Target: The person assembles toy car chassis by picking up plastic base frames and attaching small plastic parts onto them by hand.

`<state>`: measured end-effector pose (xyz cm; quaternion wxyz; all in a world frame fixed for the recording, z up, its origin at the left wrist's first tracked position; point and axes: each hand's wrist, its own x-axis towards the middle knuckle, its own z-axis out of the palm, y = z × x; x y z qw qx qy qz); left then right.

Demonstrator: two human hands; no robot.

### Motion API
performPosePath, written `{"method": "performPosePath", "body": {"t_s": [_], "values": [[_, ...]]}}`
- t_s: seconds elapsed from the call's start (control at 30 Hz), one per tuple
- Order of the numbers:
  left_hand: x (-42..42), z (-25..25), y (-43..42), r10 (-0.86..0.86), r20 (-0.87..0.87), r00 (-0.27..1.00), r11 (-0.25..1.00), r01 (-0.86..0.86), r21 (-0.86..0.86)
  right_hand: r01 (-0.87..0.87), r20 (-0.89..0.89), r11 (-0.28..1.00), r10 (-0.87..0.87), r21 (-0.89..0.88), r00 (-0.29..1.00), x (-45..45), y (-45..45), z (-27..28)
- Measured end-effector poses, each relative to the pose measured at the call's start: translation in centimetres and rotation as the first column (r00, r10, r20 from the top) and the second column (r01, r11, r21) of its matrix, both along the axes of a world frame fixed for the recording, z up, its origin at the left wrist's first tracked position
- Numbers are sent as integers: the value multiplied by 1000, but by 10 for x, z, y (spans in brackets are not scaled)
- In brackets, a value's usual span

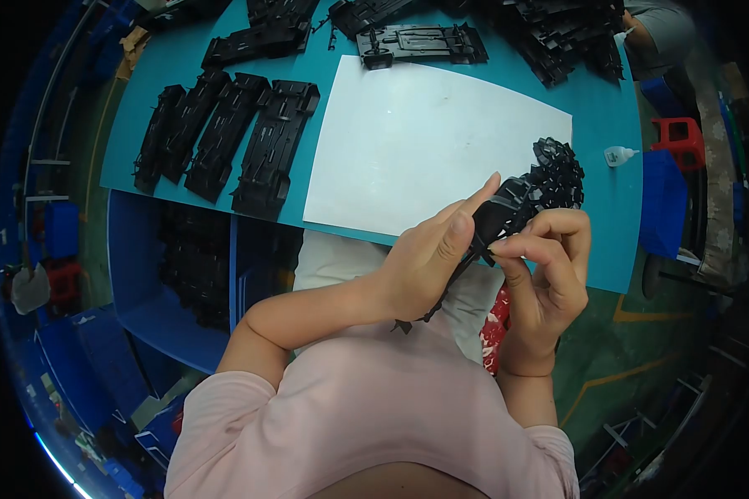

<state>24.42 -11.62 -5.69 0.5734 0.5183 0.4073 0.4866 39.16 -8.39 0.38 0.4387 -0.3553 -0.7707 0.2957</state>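
A black plastic chassis part (pixel 493 218) is tilted on edge between my hands, over the front edge of the white board (pixel 424 141). My left hand (pixel 429 254) supports it along its left side, with the thumb and fingers against it. On the other side my right hand (pixel 549 270) has its thumb and index finger pinched at the part's edge; anything small between those fingertips is too small to make out. Just beyond the part, a pile of small black pieces (pixel 558 175) lies at the board's right edge.
Several black chassis parts (pixel 276 150) lie in a row on the teal table (pixel 324 91) at left. More are heaped at the back, one (pixel 420 43) behind the board. A small white bottle (pixel 619 155) is at right. Another person's arm (pixel 641 37) shows at back right.
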Motion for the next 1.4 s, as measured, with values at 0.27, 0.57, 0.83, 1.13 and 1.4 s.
{"method": "performPosePath", "body": {"t_s": [0.27, 0.57, 0.83, 1.13, 1.4], "values": [[-1, 5, -1, 10, -20, 1000, 1000, -10, -4, -25, 18, 1000, 25, 11, 1000, 1, 0, 1], [3, 2, -1, 24, 24, 999, 1000, -24, -5, -15, 147, 982, -13, 187, 989, 4, 4, -1], [5, 2, 0, -14, 58, 998, 999, 16, -45, -16, 67, 991, 7, 132, 998, 6, 1, -2], [0, 17, -4, 1, 66, 998, 994, 6, -109, -23, 115, 989, 6, 146, 993, 6, 4, -2], [5, 7, -2, 22, 53, 998, 999, -20, -36, -13, 76, 992, 3, 129, 997, 7, 1, -1]]}}
